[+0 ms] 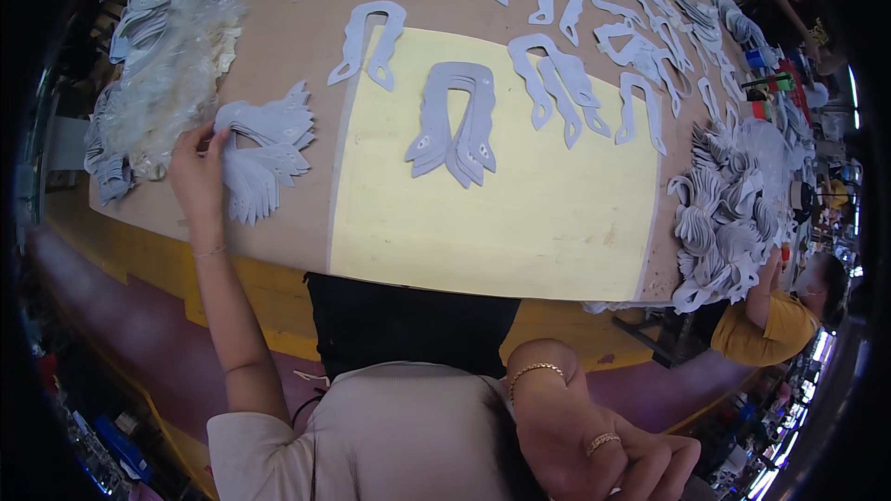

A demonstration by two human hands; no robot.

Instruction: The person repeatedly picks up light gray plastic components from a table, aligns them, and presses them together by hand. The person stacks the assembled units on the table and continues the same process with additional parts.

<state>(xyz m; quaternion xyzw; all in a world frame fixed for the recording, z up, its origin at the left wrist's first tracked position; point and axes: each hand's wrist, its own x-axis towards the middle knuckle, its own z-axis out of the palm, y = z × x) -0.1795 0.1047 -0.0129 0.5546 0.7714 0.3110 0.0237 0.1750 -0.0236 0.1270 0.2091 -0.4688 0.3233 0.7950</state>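
My left hand (197, 167) is at the table's left side, its thumb and fingers closed on the edge of a fanned stack of pale grey U-shaped cut pieces (264, 176), like shoe-upper parts. My right hand (603, 450) is raised close to my body, off the table, with its fingers curled; whatever they hold, if anything, is hidden. Another fanned stack of grey U-shaped pieces (455, 111) lies in the middle of a yellow sheet (492, 241). Several more U-shaped pieces (371, 32) are spread across the sheet's far edge and beyond it.
The brown table (278, 246) carries clear plastic wrap (181, 56) with stacked grey pieces at the left. A heap of bundled grey pieces (724, 213) lies at the right edge. A person in a yellow top (766, 334) is beside that corner.
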